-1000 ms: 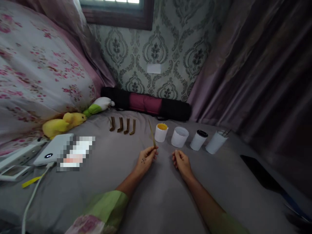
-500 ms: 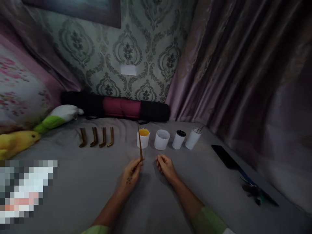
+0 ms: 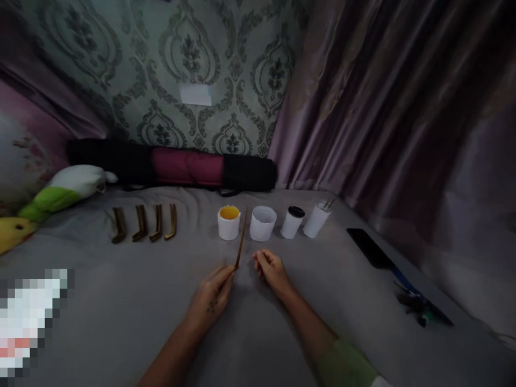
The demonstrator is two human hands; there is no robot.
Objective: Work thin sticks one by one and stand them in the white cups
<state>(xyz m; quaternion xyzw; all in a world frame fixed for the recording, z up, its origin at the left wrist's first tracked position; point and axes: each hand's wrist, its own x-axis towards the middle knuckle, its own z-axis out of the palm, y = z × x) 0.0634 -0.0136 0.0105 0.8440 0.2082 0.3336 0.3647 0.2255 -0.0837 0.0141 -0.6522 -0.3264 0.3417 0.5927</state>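
Observation:
My left hand [image 3: 212,293] pinches the lower end of a thin brown stick [image 3: 241,238], which points up and slightly right toward the cups. My right hand [image 3: 271,271] rests on the grey sheet just right of it, fingers curled loosely with nothing seen in them. Beyond the hands stands a row of white cups: one with yellow paint [image 3: 229,221], an empty-looking one [image 3: 263,222], one with a black top [image 3: 292,221] and one holding thin sticks [image 3: 317,217]. Several bent brown pieces [image 3: 144,222] lie in a row to the left.
A black and pink rolled bag [image 3: 173,165] lies along the wall. Plush toys [image 3: 56,191] sit at the left, a black phone [image 3: 368,247] and dark tools [image 3: 419,309] at the right. Curtains hang on the right side.
The view has swung right and down, so the bed and charger have left the picture. The stick in my left hand has tipped from leaning left to leaning right.

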